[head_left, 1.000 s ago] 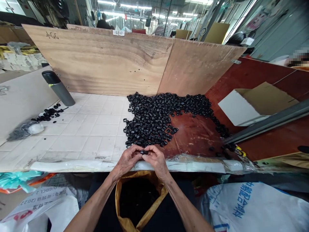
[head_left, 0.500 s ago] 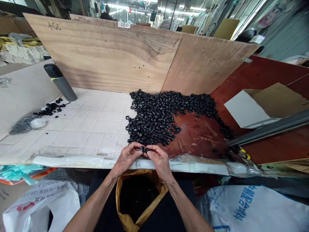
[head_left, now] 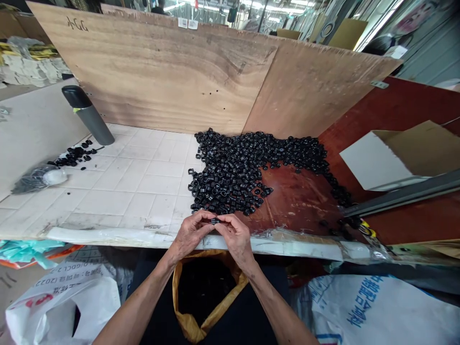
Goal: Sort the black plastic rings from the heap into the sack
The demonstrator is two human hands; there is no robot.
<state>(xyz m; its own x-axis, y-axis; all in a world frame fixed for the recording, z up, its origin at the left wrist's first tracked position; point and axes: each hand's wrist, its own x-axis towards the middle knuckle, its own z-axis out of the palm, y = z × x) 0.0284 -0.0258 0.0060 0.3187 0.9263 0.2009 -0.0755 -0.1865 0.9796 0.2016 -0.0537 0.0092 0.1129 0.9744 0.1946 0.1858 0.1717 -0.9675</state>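
Observation:
My left hand (head_left: 191,235) and my right hand (head_left: 237,236) meet over the table's front edge, thumbs and fingertips pinched. Between them sits a small black plastic piece (head_left: 214,221); the fingers cover most of it, and whether it is one part or two pressed together I cannot tell. Just beyond my fingertips spreads a heap of small black ring-shaped plastic parts (head_left: 230,179). Below my wrists, a yellow-brown bag (head_left: 178,306) hangs open at my lap, its inside dark, with small black things faintly visible.
A grey bottle (head_left: 94,125) with a black lid stands at the left, beside loose black bits (head_left: 74,157) and a clear plastic bag (head_left: 30,179). Wooden boards (head_left: 161,76) wall the back. On the right are a white carton (head_left: 377,160) and a metal bar (head_left: 402,194).
My hands have come together: two black pieces, held apart one in each hand, now meet between my fingertips. The camera view has tipped slightly downward.

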